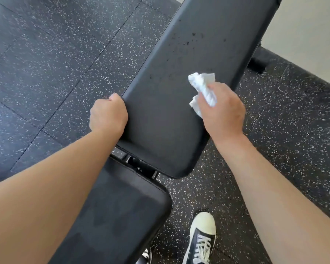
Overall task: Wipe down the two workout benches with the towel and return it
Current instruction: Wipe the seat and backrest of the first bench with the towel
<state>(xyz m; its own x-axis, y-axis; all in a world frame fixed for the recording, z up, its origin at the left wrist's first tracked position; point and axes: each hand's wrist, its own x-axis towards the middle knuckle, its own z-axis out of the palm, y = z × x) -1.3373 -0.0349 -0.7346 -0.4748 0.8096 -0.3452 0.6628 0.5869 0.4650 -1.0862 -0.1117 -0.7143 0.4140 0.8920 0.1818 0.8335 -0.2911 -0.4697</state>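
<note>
Head view: right hand (224, 109) clutched towel (202, 88) over desk (171, 103), long axis running away; left hand (108, 114) gripped its edge.

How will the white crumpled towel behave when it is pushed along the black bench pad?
The white crumpled towel is probably floppy and light: it bunches loosely in the right hand. It may fold under rather than slide flat. The black padded bench backrest looks smooth, so little snagging seems likely.
</note>
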